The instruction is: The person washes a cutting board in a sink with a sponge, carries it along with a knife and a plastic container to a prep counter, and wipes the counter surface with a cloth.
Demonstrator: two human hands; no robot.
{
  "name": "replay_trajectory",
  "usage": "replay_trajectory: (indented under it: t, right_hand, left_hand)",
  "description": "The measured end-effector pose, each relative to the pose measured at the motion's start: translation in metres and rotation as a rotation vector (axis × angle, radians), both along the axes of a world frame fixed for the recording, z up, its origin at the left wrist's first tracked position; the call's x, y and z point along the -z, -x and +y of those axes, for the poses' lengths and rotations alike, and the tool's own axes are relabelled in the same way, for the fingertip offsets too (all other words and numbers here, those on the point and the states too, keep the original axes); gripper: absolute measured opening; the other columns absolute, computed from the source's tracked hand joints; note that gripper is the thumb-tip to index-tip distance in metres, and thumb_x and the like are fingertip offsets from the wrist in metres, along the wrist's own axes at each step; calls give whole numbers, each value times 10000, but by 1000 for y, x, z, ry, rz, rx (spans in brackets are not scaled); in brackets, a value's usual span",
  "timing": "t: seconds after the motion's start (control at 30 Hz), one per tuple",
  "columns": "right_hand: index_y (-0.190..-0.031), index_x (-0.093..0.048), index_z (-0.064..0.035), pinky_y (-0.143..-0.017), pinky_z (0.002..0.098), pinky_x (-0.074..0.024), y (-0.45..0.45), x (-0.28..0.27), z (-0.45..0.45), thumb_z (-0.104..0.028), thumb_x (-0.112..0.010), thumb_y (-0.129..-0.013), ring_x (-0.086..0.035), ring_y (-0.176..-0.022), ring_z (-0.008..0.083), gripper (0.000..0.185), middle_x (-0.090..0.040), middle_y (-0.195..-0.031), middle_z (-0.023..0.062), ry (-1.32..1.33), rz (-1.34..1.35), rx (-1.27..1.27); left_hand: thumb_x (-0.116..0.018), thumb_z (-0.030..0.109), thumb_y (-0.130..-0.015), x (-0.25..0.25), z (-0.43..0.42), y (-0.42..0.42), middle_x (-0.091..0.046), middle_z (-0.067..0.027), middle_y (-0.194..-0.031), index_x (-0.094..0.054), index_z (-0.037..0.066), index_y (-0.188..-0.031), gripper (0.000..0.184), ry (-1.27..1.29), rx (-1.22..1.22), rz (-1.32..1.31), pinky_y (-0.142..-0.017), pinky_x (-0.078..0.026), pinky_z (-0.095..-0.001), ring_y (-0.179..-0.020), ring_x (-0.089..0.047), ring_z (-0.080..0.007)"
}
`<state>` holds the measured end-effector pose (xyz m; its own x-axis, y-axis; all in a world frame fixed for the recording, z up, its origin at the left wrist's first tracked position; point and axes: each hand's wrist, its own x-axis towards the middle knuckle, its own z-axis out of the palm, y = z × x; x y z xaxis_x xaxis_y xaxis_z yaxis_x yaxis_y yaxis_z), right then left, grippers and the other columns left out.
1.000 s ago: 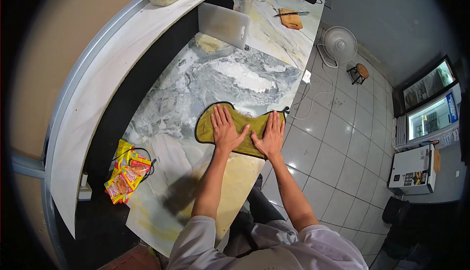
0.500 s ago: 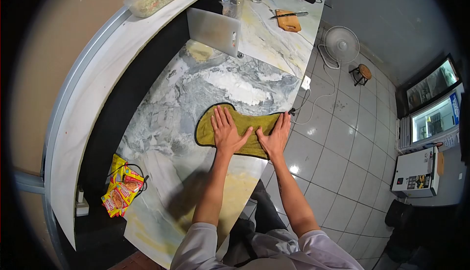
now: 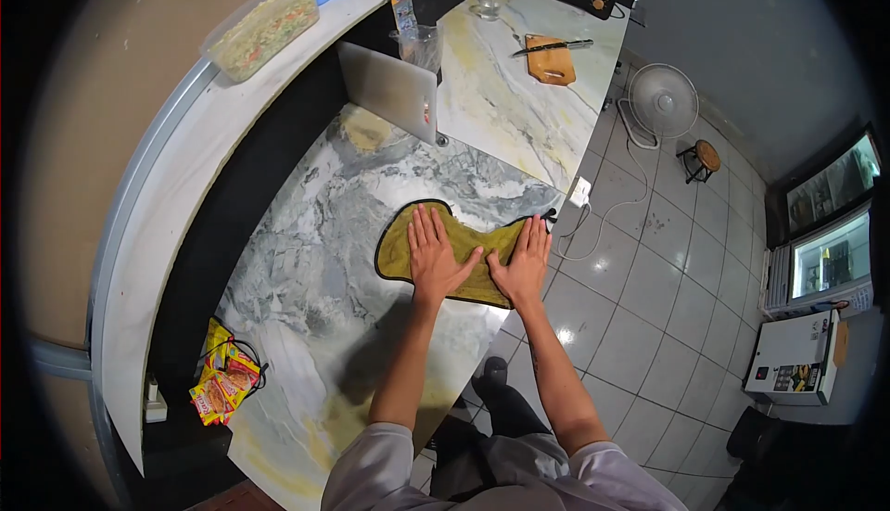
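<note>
An olive-green cloth (image 3: pixel 475 274) with black edging is spread on the grey marbled counter (image 3: pixel 306 233), reaching the counter's right edge. My left hand (image 3: pixel 438 256) rests flat on the cloth's left half, fingers pointing away from me. On the right part of the cloth lies my right hand (image 3: pixel 522 265), its fingers extended near the edge. The two thumbs point toward each other with a small gap between them.
Yellow and red packets (image 3: pixel 222 386) with a black cable lie at left. A translucent board (image 3: pixel 389 92) stands upright behind. Farther back are a wooden board (image 3: pixel 549 61) with a knife and a glass (image 3: pixel 489 1). A food container (image 3: pixel 264 29) sits on the ledge; a fan (image 3: pixel 662 101) stands on the floor.
The camera view has shifted, so the surroundings appear displaced. Both hands stay flat on the cloth; the fingers of my right hand have drawn closer together.
</note>
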<state>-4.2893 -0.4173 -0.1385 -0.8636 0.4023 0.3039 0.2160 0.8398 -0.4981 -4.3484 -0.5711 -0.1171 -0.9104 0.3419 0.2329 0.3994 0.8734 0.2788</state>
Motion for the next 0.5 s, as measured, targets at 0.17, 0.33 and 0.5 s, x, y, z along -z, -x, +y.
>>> replay_trajectory:
  t: [0.17, 0.33, 0.5]
  right_hand:
    - [-1384, -268, 143, -1159, 459, -123, 13, -2, 12, -393, -591, -769, -183, -1410, 370, 877, -231, -1486, 281, -56, -63, -63]
    - [-1396, -241, 141, -1162, 445, -104, 19, -1, 16, -410, -527, -814, -155, -1421, 361, 851, -217, -1492, 280, -145, -94, -105]
    - [-1383, -291, 132, -1153, 452, -140, 15, 0, 12, -361, -466, -870, -211, -1402, 369, 733, -254, -1477, 280, -220, -86, -132]
  left_hand:
    - [-582, 611, -795, 2, 12, 10, -166, -333, -1482, -215, -129, -1408, 1029, 10, -14, 25, -1142, -136, -496, -1407, -155, -408]
    - [-538, 634, -800, 5, 16, 11, -189, -296, -1496, -230, -83, -1428, 1002, 19, -58, 42, -1150, -114, -474, -1412, -170, -378]
    - [-507, 680, -788, 7, 15, 5, -187, -290, -1502, -208, -75, -1441, 1042, 0, -98, 53, -1137, -48, -543, -1422, -145, -372]
